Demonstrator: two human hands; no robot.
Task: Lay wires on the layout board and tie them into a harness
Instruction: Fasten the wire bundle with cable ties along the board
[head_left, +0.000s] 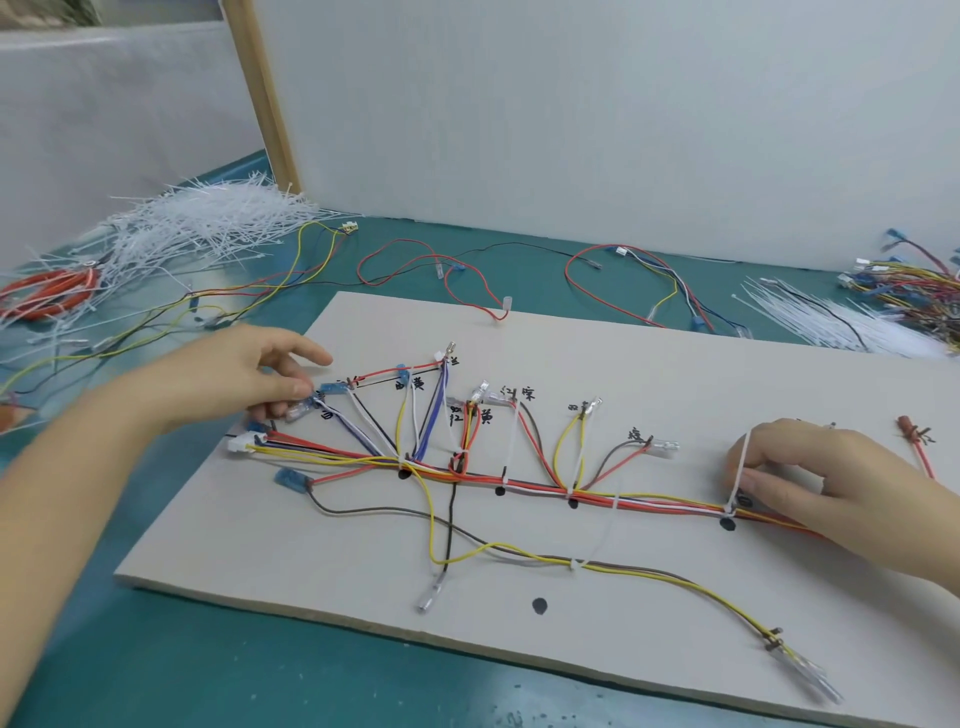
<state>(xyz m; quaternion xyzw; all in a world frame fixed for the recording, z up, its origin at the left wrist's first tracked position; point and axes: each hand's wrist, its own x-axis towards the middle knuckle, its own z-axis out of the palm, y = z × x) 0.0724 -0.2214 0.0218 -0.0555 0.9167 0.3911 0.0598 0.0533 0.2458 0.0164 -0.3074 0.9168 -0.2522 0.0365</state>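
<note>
Left hand (249, 374) pinches a clear terminal (298, 411) onto its mark; right hand (810, 478), fingers curled, presses the wire trunk (649, 501) against the layout board (675, 374), apparently to steady it.

Trunk wires (649, 501) hidden under rt hand (810, 478).

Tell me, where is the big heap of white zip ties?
The heap of white zip ties lies far left on the teal table, behind the layout board, beside a red wire coil.
</note>
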